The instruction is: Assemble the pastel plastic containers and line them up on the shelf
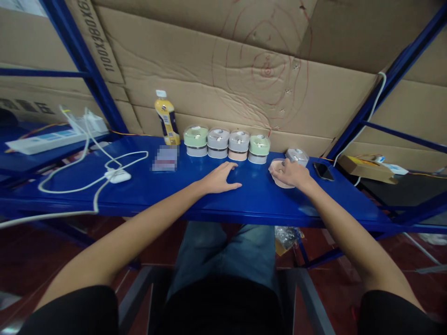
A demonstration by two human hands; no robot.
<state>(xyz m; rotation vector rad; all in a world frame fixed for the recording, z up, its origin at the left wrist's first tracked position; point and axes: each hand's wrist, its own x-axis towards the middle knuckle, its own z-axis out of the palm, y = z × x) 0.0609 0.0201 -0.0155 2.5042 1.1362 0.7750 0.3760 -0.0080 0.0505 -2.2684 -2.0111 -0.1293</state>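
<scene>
My left hand (pixel 221 179) hovers over the blue table (pixel 244 197) with its thumb and fingers apart and nothing between them. At the right, my right hand (pixel 289 173) has its fingers on a pale pink round container (pixel 279 177), covering part of it. Just behind that hand is a grey container with a clear lid (pixel 297 156). Four stacks stand in a row at the back: a green-topped one (pixel 196 139), a grey one (pixel 218 143), a grey one over pink (pixel 238 145) and another green-topped one (pixel 259 148).
A yellow bottle (pixel 167 118) stands left of the stacks, behind a blurred pack (pixel 165 158). White cables and an adapter (pixel 118 175) lie at the left near a power strip (pixel 52 140). A phone (pixel 323 171) lies at the right. Cardboard (pixel 195 65) backs the table.
</scene>
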